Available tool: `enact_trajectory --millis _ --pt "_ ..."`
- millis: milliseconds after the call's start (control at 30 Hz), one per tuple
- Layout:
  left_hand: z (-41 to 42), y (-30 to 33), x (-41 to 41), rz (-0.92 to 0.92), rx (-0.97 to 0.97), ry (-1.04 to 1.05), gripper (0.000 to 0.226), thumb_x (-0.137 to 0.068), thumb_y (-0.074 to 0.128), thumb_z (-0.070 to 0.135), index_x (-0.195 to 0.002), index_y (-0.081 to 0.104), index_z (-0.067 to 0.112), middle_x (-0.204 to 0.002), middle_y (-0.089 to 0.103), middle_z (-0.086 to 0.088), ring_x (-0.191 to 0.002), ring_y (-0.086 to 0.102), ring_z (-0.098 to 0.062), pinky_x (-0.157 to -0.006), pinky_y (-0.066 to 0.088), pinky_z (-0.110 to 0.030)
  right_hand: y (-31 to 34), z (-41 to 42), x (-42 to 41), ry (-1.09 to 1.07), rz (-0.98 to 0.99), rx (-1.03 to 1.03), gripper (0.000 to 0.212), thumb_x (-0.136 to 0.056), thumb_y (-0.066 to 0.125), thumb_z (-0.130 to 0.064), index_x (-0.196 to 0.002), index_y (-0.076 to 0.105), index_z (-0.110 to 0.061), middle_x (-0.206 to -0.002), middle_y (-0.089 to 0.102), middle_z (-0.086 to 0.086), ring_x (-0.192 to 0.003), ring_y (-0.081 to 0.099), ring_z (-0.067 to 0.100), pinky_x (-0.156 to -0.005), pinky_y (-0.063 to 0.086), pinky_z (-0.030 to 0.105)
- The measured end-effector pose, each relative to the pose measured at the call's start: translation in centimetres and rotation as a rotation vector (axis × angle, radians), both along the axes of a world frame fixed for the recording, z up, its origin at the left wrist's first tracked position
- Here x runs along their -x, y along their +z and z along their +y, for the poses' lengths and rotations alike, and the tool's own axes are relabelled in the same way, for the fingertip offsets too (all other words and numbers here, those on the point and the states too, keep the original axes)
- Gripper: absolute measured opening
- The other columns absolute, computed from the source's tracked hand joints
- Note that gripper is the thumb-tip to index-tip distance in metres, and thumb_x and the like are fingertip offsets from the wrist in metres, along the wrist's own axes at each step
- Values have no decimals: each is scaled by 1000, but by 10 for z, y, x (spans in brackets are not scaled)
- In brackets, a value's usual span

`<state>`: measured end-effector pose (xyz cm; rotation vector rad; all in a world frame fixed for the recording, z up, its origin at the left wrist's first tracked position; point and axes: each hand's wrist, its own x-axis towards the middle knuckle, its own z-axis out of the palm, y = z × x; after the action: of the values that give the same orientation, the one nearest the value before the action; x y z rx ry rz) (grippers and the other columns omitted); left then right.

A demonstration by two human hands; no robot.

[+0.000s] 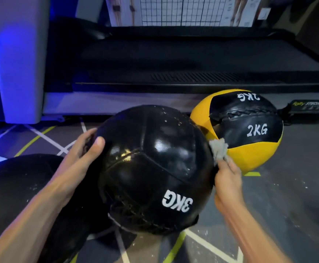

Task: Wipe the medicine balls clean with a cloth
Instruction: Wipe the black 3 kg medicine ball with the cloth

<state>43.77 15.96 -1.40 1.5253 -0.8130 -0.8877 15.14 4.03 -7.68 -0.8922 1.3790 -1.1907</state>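
Observation:
A shiny black medicine ball marked 3KG fills the middle of the view, with pale specks on its top. My left hand holds its left side, thumb lying on the surface and fingers going behind it. My right hand grips a small grey cloth and presses it against the ball's right side. Behind it to the right, a yellow and black medicine ball marked 2KG rests on the floor.
A treadmill deck runs across the back, with a pale upright post at the left. The grey floor has white and yellow lines and scattered white flecks. My dark-clothed leg lies at lower left.

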Motion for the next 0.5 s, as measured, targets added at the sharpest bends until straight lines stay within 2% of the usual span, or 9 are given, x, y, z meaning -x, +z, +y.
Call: enact_trajectory --millis 33,100,200,233,300,367,400,433,500 --pt "-9 -1 -4 25 -9 27 73 -71 71 77 -133 58 41 -119 70 22 -104 65 13 -89 46 -15 1 -11 -7 14 20 32 36 -100 45 -6 -107 74 -26 -104 76 -14 -101 67 8 -86 50 30" --pt "-24 -14 -15 42 -25 69 90 -54 76 87 -132 60 44 -121 71 18 -107 68 4 -88 49 -24 2 -30 -23 63 88 70 37 -97 45 -11 -107 74 -32 -106 76 -15 -103 68 11 -93 52 38" --pt "-37 -46 -34 7 -103 94 98 -56 75 87 -141 56 43 -128 71 13 -111 70 -8 -94 50 -38 -15 -54 -41 149 163 78 35 -91 46 -26 -115 71 -30 -108 75 -9 -105 67 19 -99 51 53" --pt "-41 -55 -39 -43 -134 107 94 -61 70 88 -143 55 42 -130 70 11 -112 70 -11 -96 51 -41 -20 -58 -46 176 192 82 36 -92 46 -29 -119 70 -29 -110 74 -10 -106 67 18 -101 50 53" --pt "-53 -66 -43 -159 -185 163 78 -77 58 82 -145 52 45 -138 65 8 -122 65 -19 -107 48 -50 -20 -60 -56 230 269 134 38 -100 44 -26 -132 63 -26 -118 69 -13 -110 63 13 -103 49 45" --pt "-66 -62 -42 -263 -140 193 61 -93 57 66 -149 48 42 -148 56 7 -135 54 -16 -118 39 -48 -17 -64 -65 279 335 191 39 -106 40 -23 -142 55 -25 -127 63 -13 -115 58 11 -103 46 37" --pt "-73 -58 -41 -312 -128 154 62 -96 59 61 -152 46 38 -155 49 6 -142 46 -12 -122 33 -43 -16 -67 -68 287 368 207 39 -107 39 -24 -142 54 -24 -129 62 -11 -116 58 13 -103 46 39" --pt "-79 -54 -39 -358 -147 99 70 -93 61 65 -154 42 37 -160 40 5 -147 37 -9 -125 27 -39 -18 -71 -70 285 406 214 38 -107 38 -26 -141 54 -23 -131 63 -7 -116 59 18 -102 46 43" --pt "-88 -48 -34 -403 -191 22 95 -75 60 87 -155 36 42 -166 29 8 -151 28 -9 -126 24 -42 -21 -75 -71 275 442 215 39 -107 37 -27 -141 54 -20 -133 64 2 -119 59 25 -101 47 47"
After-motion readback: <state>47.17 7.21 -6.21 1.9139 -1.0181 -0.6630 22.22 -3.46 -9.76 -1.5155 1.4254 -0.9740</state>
